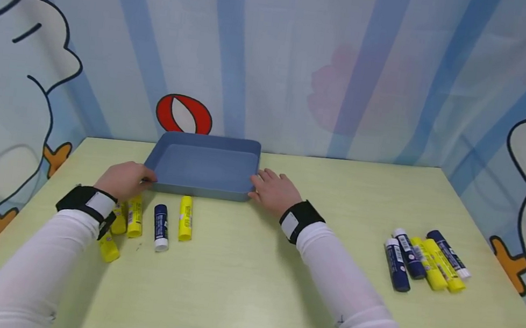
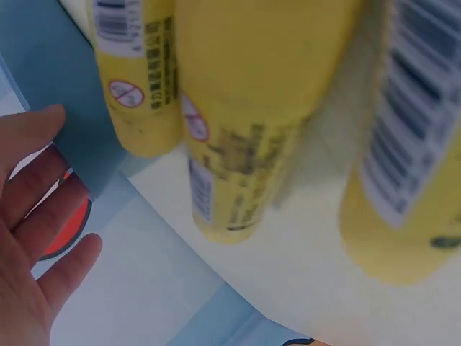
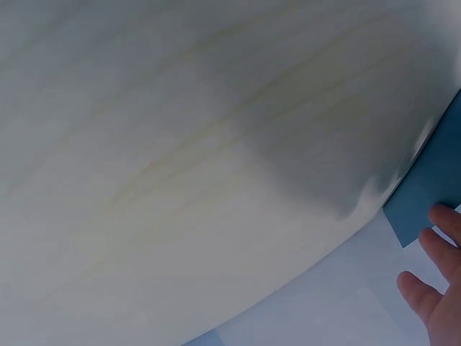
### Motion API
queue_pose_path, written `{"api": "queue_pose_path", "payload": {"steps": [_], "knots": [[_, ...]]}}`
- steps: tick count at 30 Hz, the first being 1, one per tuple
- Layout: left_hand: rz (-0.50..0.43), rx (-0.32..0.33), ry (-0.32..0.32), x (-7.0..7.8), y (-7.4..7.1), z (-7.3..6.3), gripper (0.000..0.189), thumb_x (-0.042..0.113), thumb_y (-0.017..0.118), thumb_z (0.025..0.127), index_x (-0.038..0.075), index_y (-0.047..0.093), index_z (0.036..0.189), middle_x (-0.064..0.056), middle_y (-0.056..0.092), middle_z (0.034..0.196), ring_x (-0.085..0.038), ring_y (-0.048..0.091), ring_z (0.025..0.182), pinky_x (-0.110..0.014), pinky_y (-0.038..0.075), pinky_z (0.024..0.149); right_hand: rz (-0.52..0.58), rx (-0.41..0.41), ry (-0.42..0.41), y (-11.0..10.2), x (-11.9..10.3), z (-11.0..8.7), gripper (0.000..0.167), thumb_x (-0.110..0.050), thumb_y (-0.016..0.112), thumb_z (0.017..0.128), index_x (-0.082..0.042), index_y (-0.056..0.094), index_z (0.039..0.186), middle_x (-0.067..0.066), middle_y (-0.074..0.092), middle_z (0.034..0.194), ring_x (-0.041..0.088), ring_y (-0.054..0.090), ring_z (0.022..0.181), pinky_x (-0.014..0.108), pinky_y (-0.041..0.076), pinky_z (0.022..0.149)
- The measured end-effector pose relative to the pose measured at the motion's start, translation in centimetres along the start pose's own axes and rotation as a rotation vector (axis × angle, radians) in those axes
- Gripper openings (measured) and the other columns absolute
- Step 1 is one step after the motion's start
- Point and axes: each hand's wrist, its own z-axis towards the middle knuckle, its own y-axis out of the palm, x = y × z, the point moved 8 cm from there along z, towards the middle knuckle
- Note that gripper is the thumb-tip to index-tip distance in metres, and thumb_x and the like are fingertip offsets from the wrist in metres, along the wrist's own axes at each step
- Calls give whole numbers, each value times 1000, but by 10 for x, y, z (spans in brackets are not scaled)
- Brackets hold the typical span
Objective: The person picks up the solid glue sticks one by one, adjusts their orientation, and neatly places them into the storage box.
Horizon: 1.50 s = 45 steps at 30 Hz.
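Observation:
A shallow blue-grey tray lies at the back of the table, its inside bare. At its front left corner my left hand grips it. In the left wrist view the thumb lies against the tray wall, with other fingers round its end. My right hand holds the right end, fingertips at the rim and the outer fingers spread. Only the fingers of the right hand show in the right wrist view, at the tray's corner. Several yellow glue sticks lie below my left hand, partly hidden by the wrist.
In front of the tray lie a dark blue glue stick and a yellow glue stick. At the right, several blue and yellow glue sticks lie side by side. A printed curtain hangs right behind the table.

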Motion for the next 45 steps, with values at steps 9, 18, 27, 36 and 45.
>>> {"api": "queue_pose_path", "payload": {"steps": [9,18,27,36,45], "knots": [[91,52,116,38,-9,11,13,5,70,88,3,75,100,-10,72,88,-24,64,74,-42,54,75,-52,5,-41,-5,20,-15,23,-28,51,102,-10,58,116,13,62,118,29,56,113,44,46,91],[131,84,271,92,-4,27,4,8,72,87,7,76,87,0,64,71,-17,54,61,-33,52,64,-177,53,-65,-8,48,-44,19,-24,61,97,-8,69,99,13,60,93,29,58,88,40,50,74],[139,95,399,140,-5,24,4,8,71,88,8,75,87,0,63,71,-16,57,62,-30,52,64,-305,110,-171,-20,60,-71,19,-22,71,89,-6,73,80,11,54,89,25,51,80,36,47,66],[119,124,489,167,-2,13,4,8,71,87,8,75,89,-1,68,75,-16,62,64,-30,54,67,-321,72,-224,-18,64,-99,12,-14,72,87,-9,71,77,5,58,78,22,54,77,32,45,66],[28,113,543,186,5,-9,5,5,69,89,7,73,90,-2,69,78,-14,63,65,-29,54,67,-244,101,-283,-21,56,-130,10,-6,74,83,-6,69,74,4,55,70,19,53,71,30,47,66]]}}
